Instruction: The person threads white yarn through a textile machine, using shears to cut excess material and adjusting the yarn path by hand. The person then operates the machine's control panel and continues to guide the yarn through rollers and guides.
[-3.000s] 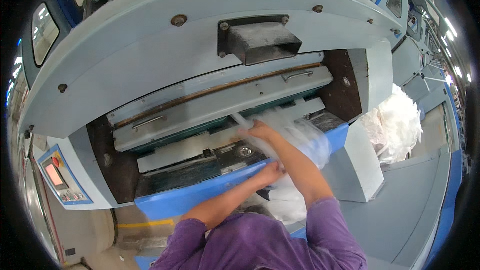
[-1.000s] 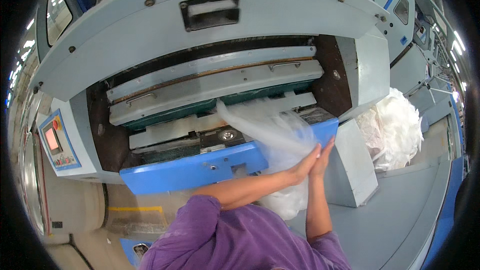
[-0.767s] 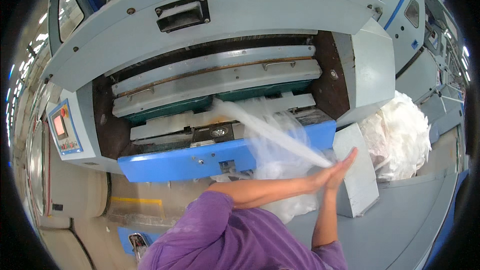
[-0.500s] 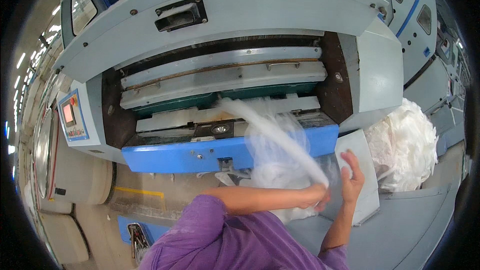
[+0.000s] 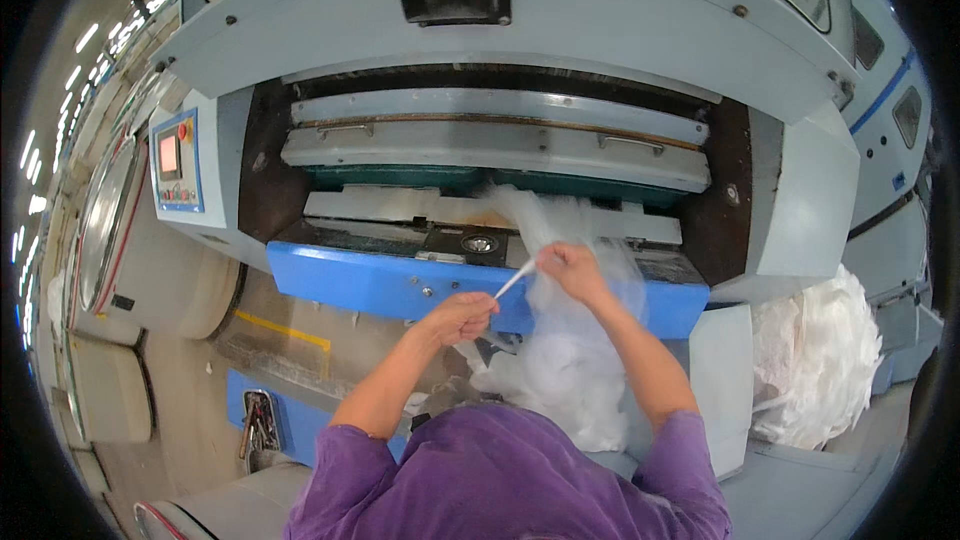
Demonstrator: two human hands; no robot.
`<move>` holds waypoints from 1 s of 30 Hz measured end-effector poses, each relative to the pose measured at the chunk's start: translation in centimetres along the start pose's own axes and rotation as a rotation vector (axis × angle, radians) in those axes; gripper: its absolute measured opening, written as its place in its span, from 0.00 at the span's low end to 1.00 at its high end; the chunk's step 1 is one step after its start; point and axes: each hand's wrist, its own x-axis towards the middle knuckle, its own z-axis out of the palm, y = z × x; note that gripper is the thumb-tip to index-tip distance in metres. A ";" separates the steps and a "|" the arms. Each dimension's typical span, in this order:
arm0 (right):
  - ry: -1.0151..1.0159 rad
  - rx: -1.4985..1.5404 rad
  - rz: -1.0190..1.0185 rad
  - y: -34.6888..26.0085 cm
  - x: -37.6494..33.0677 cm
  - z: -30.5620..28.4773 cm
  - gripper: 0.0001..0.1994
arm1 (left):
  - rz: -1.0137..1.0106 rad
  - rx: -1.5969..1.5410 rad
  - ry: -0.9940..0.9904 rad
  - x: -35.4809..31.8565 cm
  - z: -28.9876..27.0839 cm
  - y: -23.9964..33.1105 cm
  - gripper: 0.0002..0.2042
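A loose white fibre sliver (image 5: 528,220) comes out of the wide machine's slot and drapes over its blue front panel (image 5: 330,275). Its gauzy bulk (image 5: 575,365) hangs down in front of me. Between my hands a short length is drawn into a thin, taut, twisted end (image 5: 515,280). My right hand (image 5: 568,270) pinches this length near the blue panel, fingers closed. Lower and to the left, my left hand (image 5: 463,317) has its fingers closed on the narrow tip. A round metal fitting (image 5: 479,244) lies just behind the panel's top edge.
A control panel with a lit screen (image 5: 170,155) is on the machine's left side. Large round cans (image 5: 180,285) line the left. A big heap of white fibre (image 5: 815,360) sits at the right. A metal holder with tools (image 5: 261,422) stands at lower left.
Both hands have moved left to the front of the blue panel. The sliver, earlier stretched out to the right, is now a short twisted length between both hands. The view has shifted right.
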 end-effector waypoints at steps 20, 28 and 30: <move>-0.533 -0.784 -0.012 3.9 14.3 12.3 0.34 | 0.559 -0.052 0.327 8.9 -7.4 -16.2 0.15; 0.173 -0.323 -0.293 2.2 11.5 0.4 0.16 | 0.216 -0.104 0.418 8.1 -8.2 -13.5 0.10; 0.326 -0.345 -0.104 4.3 9.8 -3.9 0.19 | 0.186 -0.043 0.353 8.6 -8.7 -13.5 0.10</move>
